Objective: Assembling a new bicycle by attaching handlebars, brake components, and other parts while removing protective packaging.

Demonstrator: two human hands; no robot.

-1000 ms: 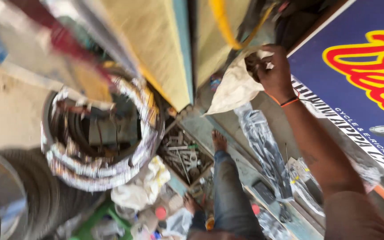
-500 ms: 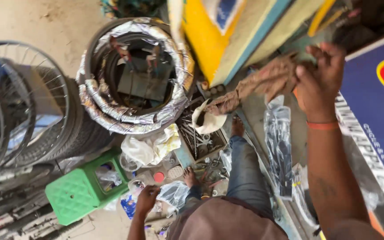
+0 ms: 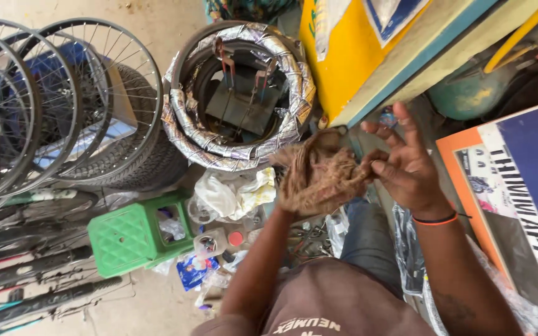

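A wad of brown fibrous rag (image 3: 319, 177) is bunched in front of me at chest height. My left hand (image 3: 294, 202) is mostly buried under it, with only the wrist showing, and grips it from below. My right hand (image 3: 406, 165) pinches the rag's right edge between thumb and forefinger while the other fingers spread upward. Orange and black bands (image 3: 434, 219) circle my right wrist.
A stack of foil-wrapped tyres (image 3: 185, 134) stands just beyond the rag. Spoked bicycle wheels (image 3: 63, 106) lean at the left. A green plastic stool (image 3: 129, 239), white cloths (image 3: 235, 193) and small bottles lie below. A yellow panel (image 3: 344, 56) and a blue signboard (image 3: 524, 180) are on the right.
My right hand has come down from the shelf, where it held a pale cloth. Both hands now meet on the brown rag, and the view has swung toward the floor.
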